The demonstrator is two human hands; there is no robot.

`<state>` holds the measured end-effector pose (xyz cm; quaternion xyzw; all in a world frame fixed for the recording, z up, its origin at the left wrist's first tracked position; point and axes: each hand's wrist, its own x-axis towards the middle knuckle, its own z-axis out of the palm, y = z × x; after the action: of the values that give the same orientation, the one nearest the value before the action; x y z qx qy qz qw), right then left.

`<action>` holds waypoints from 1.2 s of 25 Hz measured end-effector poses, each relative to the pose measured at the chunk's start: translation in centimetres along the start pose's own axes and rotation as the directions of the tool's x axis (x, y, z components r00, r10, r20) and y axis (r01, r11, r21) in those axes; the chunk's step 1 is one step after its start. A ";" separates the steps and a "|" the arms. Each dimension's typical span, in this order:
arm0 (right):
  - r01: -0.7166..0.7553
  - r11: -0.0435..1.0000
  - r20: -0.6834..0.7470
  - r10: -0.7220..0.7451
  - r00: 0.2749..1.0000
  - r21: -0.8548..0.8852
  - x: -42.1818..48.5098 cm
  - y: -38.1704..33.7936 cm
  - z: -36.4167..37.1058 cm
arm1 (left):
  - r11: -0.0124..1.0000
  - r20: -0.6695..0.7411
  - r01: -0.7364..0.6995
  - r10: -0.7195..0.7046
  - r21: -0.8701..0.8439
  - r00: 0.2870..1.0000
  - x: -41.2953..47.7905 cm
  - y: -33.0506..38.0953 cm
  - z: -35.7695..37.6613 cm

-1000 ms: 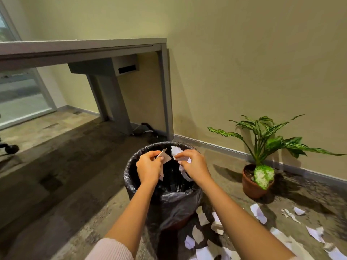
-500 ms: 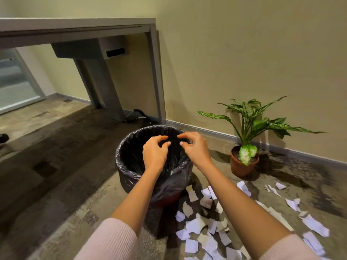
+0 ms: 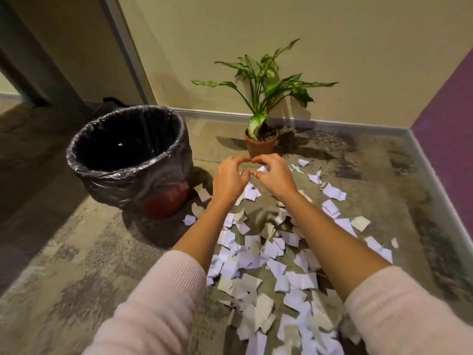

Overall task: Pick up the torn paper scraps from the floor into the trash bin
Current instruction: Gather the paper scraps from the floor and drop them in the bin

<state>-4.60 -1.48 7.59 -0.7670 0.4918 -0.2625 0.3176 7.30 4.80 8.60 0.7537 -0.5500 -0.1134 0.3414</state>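
We swing our left hand (image 3: 229, 179) and right hand (image 3: 275, 179) from the black-lined round trash bin (image 3: 115, 185) back over white torn paper scraps (image 3: 252, 242), fingers curled, tips touching, seemingly empty: many remain.

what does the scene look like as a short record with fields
trash bin: upright, black liner, inside dark
paper scraps: many, strewn on the floor right of the bin
left hand: fingers curled, no scrap seen in it, above the scraps
right hand: fingers curled, fingertips meeting the left hand's
potted plant: behind the scraps, terracotta pot
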 end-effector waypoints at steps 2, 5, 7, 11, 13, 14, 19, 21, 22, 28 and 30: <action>-0.078 0.995 0.070 0.083 0.994 -0.064 -2.4 3.6 -0.8 | 1.000 0.118 -0.010 0.010 0.003 0.993 -1.8 0.2 3.4; -0.134 0.979 0.142 0.157 0.977 -0.155 -5.8 8.7 -1.1 | 0.998 0.306 -0.039 0.025 0.039 0.952 -4.8 0.2 7.7; -0.200 0.961 0.191 0.236 0.953 -0.191 -8.1 11.4 -1.2 | 0.995 0.416 -0.074 0.039 0.067 0.908 -6.5 0.1 9.9; -0.291 0.922 0.212 0.347 0.914 -0.257 -11.9 15.1 -1.4 | 0.992 0.538 -0.113 0.066 0.055 0.840 -9.3 0.0 13.3; -0.313 0.914 0.201 0.368 0.908 -0.258 -13.3 16.5 -1.6 | 0.979 0.603 -0.179 0.084 0.099 0.793 -10.1 0.1 14.8; -0.333 0.907 0.190 0.386 0.903 -0.258 -14.0 17.0 -1.8 | 0.967 0.641 -0.220 0.089 0.128 0.763 -10.4 0.2 15.5; -0.356 0.874 0.224 0.440 0.870 -0.332 -16.5 18.2 -2.4 | 0.875 0.789 -0.424 0.085 0.233 0.609 -11.8 0.4 17.9; -0.325 0.853 0.240 0.443 0.864 -0.408 -16.9 18.5 -2.2 | 0.864 0.790 -0.447 0.100 0.232 0.604 -12.5 0.4 18.7; -0.324 0.846 0.231 0.446 0.864 -0.424 -17.1 18.5 -2.1 | 0.855 0.783 -0.459 0.108 0.241 0.613 -12.8 0.4 18.9; -0.416 0.837 0.140 0.488 0.862 -0.356 -17.4 19.0 -2.1 | 0.891 0.685 -0.389 0.132 0.235 0.717 -13.4 0.0 19.2; -0.493 0.826 0.091 0.532 0.842 -0.273 -17.2 19.0 -2.6 | 0.911 0.661 -0.354 0.133 0.213 0.739 -13.2 -0.2 18.4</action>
<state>-24.09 7.80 -6.41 -0.6576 0.6803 -0.0428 0.3208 -7.50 9.61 -7.85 0.6369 -0.7382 -0.2217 0.0195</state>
